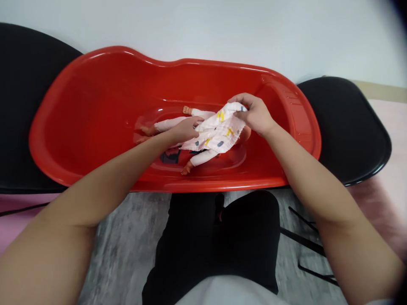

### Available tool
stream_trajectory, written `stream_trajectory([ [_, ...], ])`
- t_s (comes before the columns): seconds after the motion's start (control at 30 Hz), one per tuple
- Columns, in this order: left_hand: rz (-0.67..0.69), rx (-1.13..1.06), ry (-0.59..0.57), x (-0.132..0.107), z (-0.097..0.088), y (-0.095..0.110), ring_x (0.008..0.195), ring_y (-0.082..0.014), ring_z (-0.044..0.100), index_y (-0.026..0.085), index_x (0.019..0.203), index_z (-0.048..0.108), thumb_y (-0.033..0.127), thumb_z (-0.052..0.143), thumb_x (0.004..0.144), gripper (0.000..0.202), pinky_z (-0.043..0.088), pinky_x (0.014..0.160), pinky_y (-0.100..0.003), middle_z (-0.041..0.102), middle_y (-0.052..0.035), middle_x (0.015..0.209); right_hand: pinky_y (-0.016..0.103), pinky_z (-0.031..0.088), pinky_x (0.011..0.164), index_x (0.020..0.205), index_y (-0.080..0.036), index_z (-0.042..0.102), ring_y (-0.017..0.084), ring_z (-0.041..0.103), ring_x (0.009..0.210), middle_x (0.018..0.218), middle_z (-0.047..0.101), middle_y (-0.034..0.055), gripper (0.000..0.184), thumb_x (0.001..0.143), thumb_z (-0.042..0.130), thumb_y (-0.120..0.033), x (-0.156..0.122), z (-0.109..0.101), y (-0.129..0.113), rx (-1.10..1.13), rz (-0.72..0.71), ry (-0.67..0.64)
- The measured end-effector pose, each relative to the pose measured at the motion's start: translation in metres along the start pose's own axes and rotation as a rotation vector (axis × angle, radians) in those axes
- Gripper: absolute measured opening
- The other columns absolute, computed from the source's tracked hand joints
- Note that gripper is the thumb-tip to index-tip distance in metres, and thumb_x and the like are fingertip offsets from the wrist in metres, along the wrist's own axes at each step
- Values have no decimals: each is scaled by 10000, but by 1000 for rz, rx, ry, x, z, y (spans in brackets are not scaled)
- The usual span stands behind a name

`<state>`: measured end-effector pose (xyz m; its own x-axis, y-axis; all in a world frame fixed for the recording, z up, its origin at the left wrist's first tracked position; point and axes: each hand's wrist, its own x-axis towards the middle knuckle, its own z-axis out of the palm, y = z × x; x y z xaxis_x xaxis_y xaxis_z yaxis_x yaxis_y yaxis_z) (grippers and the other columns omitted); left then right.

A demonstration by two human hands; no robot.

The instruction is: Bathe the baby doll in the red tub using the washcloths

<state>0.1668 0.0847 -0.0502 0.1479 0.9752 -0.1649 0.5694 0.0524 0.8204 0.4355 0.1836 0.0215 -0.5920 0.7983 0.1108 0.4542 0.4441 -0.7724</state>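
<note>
A doll (203, 157) in white long sleeves lies in a red baby bathtub (95, 93), its feet toward the left. A white cloth (219, 133) with yellow and grey-blue prints covers its torso and most of its head. My right hand (254, 114) pinches the cloth's upper right corner between thumb and fingers, above the doll's head. At the cloth's left edge, over the doll's middle, my left hand (187, 129) has its fingers closed on the fabric. The doll's face is hidden.
Black chairs stand under the tub's two ends, one seat (28, 106) at left and another seat (346, 127) at right. A white wall (222, 29) rises behind. Dark printed fabric (171, 156) shows beside the doll. My black-trousered legs (216, 241) are just in front of the tub.
</note>
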Motion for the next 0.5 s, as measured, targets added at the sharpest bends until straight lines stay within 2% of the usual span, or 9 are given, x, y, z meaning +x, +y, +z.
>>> stream_trajectory([
  [0.13, -34, -58, -137, 0, -11, 4, 1337, -369, 724, 235, 1474, 743, 452, 861, 790, 727, 583, 1112, -462, 780, -142, 1448, 478, 626, 1015, 1286, -258, 753, 319, 723, 1209, 1271, 759, 82, 536, 807, 865, -472, -3, 1, -9, 204, 11, -79],
  [0.23, -31, -153, -144, -2, -13, 8, 1317, -366, 740, 263, 1469, 752, 476, 858, 824, 688, 607, 1074, -462, 796, -121, 1414, 478, 652, 971, 1285, -259, 743, 307, 746, 1119, 1173, 761, 80, 599, 769, 915, -511, 1, 3, 1, 297, 54, -82],
  [0.3, -41, -268, -65, -4, -13, 10, 1303, -348, 748, 239, 1540, 693, 432, 832, 857, 723, 612, 1074, -464, 784, -130, 1424, 492, 666, 943, 1273, -246, 734, 311, 752, 1072, 1112, 753, 89, 601, 773, 921, -522, 5, 3, 15, 273, 112, -61],
  [0.4, -41, -404, 88, -6, -17, 15, 1251, -319, 754, 216, 1688, 519, 400, 779, 935, 817, 600, 1095, -497, 773, -134, 1407, 534, 680, 924, 1283, -226, 720, 342, 754, 1060, 1086, 752, 119, 614, 787, 921, -526, 10, 2, 34, 181, 184, -72],
  [0.5, -19, -431, 201, -11, -25, 25, 1238, -320, 726, 260, 1762, 397, 517, 754, 988, 890, 577, 1097, -541, 771, -107, 1374, 591, 679, 972, 1311, -232, 728, 384, 750, 1125, 1174, 778, 136, 665, 752, 950, -515, 11, -1, 43, 79, 185, -178],
])
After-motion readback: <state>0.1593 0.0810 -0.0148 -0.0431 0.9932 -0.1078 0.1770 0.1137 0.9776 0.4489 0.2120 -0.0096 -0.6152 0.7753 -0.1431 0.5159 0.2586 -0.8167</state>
